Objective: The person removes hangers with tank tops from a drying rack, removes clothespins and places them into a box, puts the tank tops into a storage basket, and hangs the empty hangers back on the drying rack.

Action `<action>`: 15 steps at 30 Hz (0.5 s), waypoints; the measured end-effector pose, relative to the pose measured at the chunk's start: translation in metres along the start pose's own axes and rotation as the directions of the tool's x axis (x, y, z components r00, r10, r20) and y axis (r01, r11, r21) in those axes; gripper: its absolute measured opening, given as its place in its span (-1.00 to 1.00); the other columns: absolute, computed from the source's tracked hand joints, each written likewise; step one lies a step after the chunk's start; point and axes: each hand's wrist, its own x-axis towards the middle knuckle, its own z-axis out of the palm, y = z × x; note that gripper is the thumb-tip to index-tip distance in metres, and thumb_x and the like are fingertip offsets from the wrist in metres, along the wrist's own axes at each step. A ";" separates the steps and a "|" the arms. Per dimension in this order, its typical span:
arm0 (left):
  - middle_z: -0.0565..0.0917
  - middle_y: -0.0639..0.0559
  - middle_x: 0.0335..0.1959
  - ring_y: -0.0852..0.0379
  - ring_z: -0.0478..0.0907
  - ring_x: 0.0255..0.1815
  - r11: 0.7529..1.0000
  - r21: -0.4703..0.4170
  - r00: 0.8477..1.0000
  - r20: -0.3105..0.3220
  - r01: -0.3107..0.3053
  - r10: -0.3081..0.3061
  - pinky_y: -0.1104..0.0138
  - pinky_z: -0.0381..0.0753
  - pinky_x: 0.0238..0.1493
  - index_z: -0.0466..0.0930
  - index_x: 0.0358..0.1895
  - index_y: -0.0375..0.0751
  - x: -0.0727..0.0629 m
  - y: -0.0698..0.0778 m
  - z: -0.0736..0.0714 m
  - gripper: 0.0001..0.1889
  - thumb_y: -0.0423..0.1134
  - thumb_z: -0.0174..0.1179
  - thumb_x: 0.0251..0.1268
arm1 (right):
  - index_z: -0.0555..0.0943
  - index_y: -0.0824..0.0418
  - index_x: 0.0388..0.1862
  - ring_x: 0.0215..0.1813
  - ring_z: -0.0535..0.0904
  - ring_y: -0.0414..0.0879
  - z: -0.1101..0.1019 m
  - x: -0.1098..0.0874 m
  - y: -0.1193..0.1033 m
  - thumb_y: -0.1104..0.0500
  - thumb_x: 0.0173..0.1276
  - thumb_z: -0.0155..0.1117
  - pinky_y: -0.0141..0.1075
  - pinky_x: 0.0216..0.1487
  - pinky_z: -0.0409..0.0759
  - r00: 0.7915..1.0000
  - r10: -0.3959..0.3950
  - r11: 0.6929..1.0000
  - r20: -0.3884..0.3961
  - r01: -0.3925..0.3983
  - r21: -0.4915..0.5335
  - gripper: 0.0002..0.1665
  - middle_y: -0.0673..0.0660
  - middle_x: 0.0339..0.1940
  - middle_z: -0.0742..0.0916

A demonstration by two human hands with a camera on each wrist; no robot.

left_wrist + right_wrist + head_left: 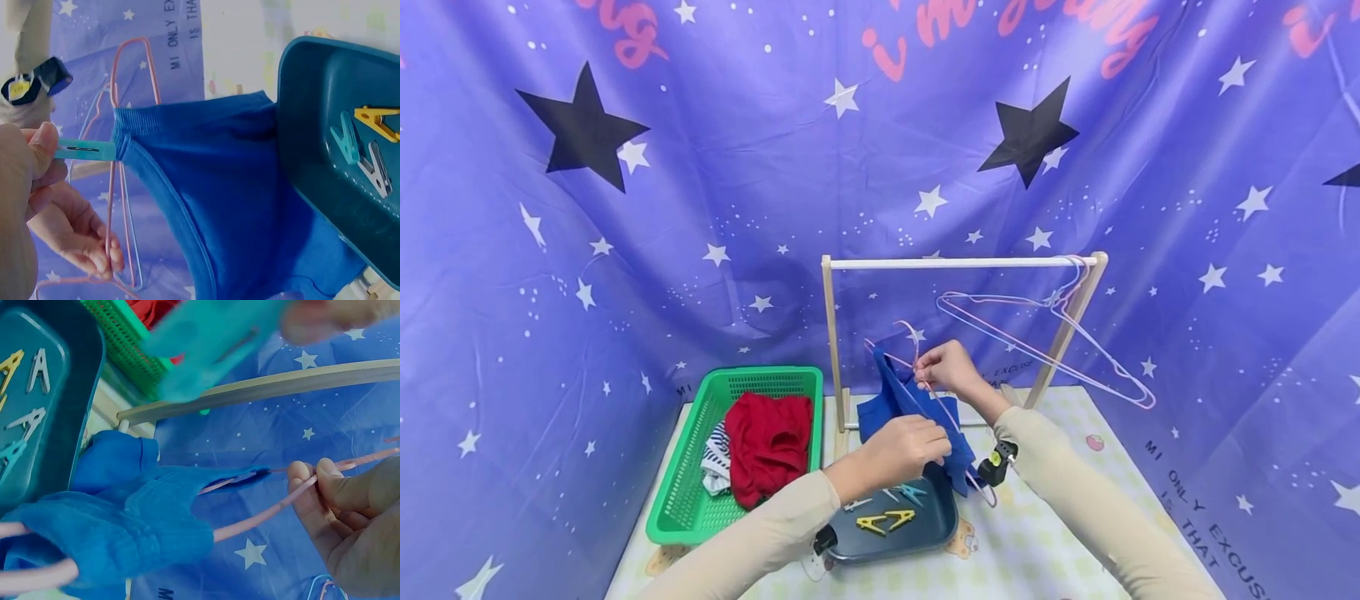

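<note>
My right hand (pixel 947 368) pinches a pink wire hanger (pixel 262 515) between thumb and fingertips, near its hook. A blue sleeveless garment (pixel 887 408) hangs on this hanger, tilted, above the front of the rack. With my left hand (pixel 898 450) I pinch a teal clothespin (pixel 87 149). Its tip meets the edge of the blue garment in the left wrist view; whether it has clamped the cloth I cannot tell. The clothespin is blurred in the right wrist view, and hidden by my hand in the head view.
A dark tray (pixel 895 546) with several clothespins (pixel 886 522) stands below my hands. On the left, a green basket (pixel 673 492) holds red cloth (pixel 771 442) and striped cloth (pixel 717 458). Behind is a wooden rack (pixel 955 263); empty pink and blue hangers (pixel 1105 362) hang at its right end.
</note>
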 end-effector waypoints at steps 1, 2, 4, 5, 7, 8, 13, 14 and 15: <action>0.72 0.20 -0.37 0.30 0.61 -0.33 1.000 0.002 1.000 -0.002 0.011 -0.011 0.51 0.61 -0.15 0.69 -0.32 -0.06 -0.001 -0.002 -0.001 -0.92 -0.35 0.36 0.28 | 0.69 0.51 -0.42 -0.54 0.70 -0.14 -0.001 0.000 0.000 0.55 0.24 0.35 -0.15 -0.33 0.79 1.000 -0.005 1.000 -0.005 0.004 -0.018 -0.94 0.17 -0.55 0.76; 0.71 0.20 -0.38 0.30 0.61 -0.34 1.000 0.008 1.000 -0.008 0.022 -0.022 0.51 0.61 -0.16 0.68 -0.32 -0.07 -0.002 -0.004 -0.001 -0.91 -0.36 0.37 0.27 | 0.70 0.51 -0.42 -0.54 0.70 -0.14 -0.002 -0.001 -0.001 0.54 0.24 0.36 -0.13 -0.31 0.79 1.000 -0.009 0.999 -0.008 0.009 -0.032 -0.95 0.16 -0.55 0.75; 0.68 0.19 -0.40 0.31 0.61 -0.35 0.999 0.016 0.999 -0.018 0.046 -0.046 0.51 0.62 -0.19 0.67 -0.32 -0.08 -0.006 -0.009 -0.001 -0.87 -0.40 0.39 0.21 | 0.70 0.52 -0.41 -0.53 0.70 -0.14 -0.003 -0.002 -0.002 0.53 0.25 0.36 -0.08 -0.26 0.80 1.000 -0.009 0.999 -0.012 0.008 -0.050 -0.96 0.16 -0.55 0.75; 0.67 0.19 -0.41 0.31 0.61 -0.36 0.998 0.023 0.998 -0.027 0.058 -0.058 0.51 0.62 -0.21 0.66 -0.32 -0.07 -0.008 -0.013 -0.001 -0.85 -0.42 0.41 0.17 | 0.70 0.52 -0.41 -0.53 0.71 -0.14 -0.003 -0.002 -0.002 0.53 0.25 0.37 -0.06 -0.24 0.80 1.000 -0.012 0.998 -0.011 0.012 -0.058 -0.96 0.16 -0.55 0.75; 0.66 0.17 -0.41 0.30 0.62 -0.37 0.996 0.019 0.995 -0.035 0.092 -0.092 0.49 0.62 -0.25 0.65 -0.31 -0.08 -0.014 -0.020 0.000 -0.80 -0.46 0.43 0.10 | 0.70 0.52 -0.41 -0.51 0.72 -0.12 -0.004 -0.003 -0.002 0.53 0.25 0.37 -0.02 -0.20 0.79 1.000 -0.021 0.997 -0.009 0.020 -0.076 -0.95 0.17 -0.54 0.76; 0.66 0.16 -0.40 0.29 0.62 -0.36 0.994 0.014 0.993 -0.040 0.111 -0.110 0.48 0.63 -0.26 0.65 -0.30 -0.09 -0.017 -0.023 0.000 -0.78 -0.48 0.44 0.07 | 0.71 0.52 -0.42 -0.51 0.73 -0.11 -0.005 -0.003 -0.002 0.53 0.25 0.37 -0.01 -0.19 0.79 0.999 -0.033 0.996 -0.008 0.032 -0.088 -0.95 0.18 -0.53 0.77; 0.73 0.11 -0.29 0.24 0.68 -0.27 0.972 -0.044 0.973 -0.022 0.230 -0.231 0.45 0.67 -0.21 0.65 -0.23 -0.13 -0.031 -0.041 0.002 -0.72 -0.52 0.44 0.06 | 0.72 0.45 -0.48 -0.52 0.71 -0.11 -0.008 -0.001 -0.004 0.49 0.24 0.41 -0.27 -0.36 0.76 0.992 -0.126 0.970 -0.009 0.121 -0.213 -0.89 0.19 -0.56 0.77; 0.73 0.10 -0.27 0.23 0.69 -0.25 0.965 -0.056 0.967 -0.011 0.255 -0.256 0.44 0.68 -0.19 0.65 -0.21 -0.13 -0.033 -0.044 0.001 -0.72 -0.52 0.43 0.07 | 0.72 0.43 -0.50 -0.54 0.69 -0.14 -0.009 0.000 -0.004 0.47 0.24 0.42 -0.33 -0.39 0.72 0.989 -0.145 0.960 -0.011 0.138 -0.243 -0.88 0.18 -0.57 0.77; 0.74 0.10 -0.26 0.22 0.70 -0.23 0.958 -0.066 0.960 -0.001 0.279 -0.280 0.43 0.69 -0.17 0.65 -0.19 -0.13 -0.035 -0.046 0.002 -0.72 -0.52 0.43 0.08 | 0.72 0.41 -0.51 -0.55 0.67 -0.16 -0.010 0.000 -0.005 0.46 0.24 0.42 -0.38 -0.41 0.69 0.986 -0.164 0.950 -0.010 0.155 -0.270 -0.87 0.17 -0.58 0.76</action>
